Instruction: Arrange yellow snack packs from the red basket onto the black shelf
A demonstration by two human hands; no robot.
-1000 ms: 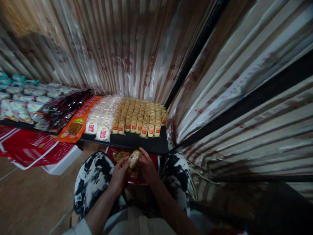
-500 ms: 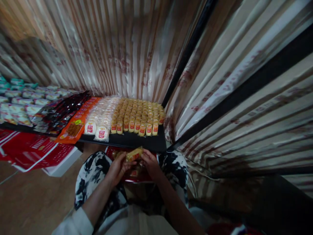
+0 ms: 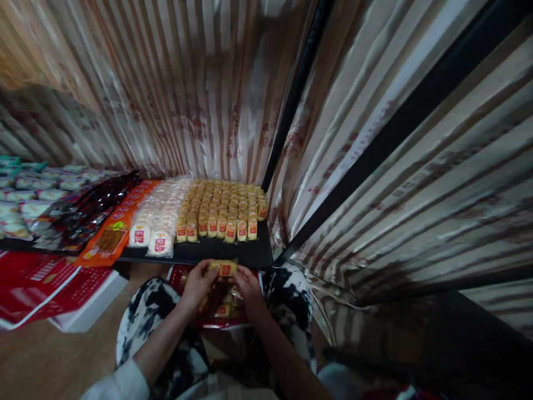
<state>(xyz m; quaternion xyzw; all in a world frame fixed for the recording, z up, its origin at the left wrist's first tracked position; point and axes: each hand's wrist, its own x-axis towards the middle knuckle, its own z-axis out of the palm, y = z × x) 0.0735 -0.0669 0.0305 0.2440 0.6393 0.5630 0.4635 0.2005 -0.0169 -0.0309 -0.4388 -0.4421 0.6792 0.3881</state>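
My left hand [image 3: 196, 282] and my right hand [image 3: 246, 282] together hold a small yellow wrapped snack pack [image 3: 224, 268] with a red label, each pinching one end. It hovers just in front of the black shelf [image 3: 225, 254]. Rows of the same yellow snack packs [image 3: 222, 208] stand on that shelf. Below my hands, between my knees, a red box [image 3: 216, 308] holds more of these packs.
White round pastry packs [image 3: 156, 216], an orange packet row [image 3: 112, 230] and dark red packets [image 3: 89, 205] lie left on the shelf. A red and white carton [image 3: 50, 289] sits on the wooden floor. Striped curtains [image 3: 375, 166] close in behind and to the right.
Both hands lifted the snack pack up and forward toward the shelf edge and turned it level, label up. The camera view dropped slightly and shifted.
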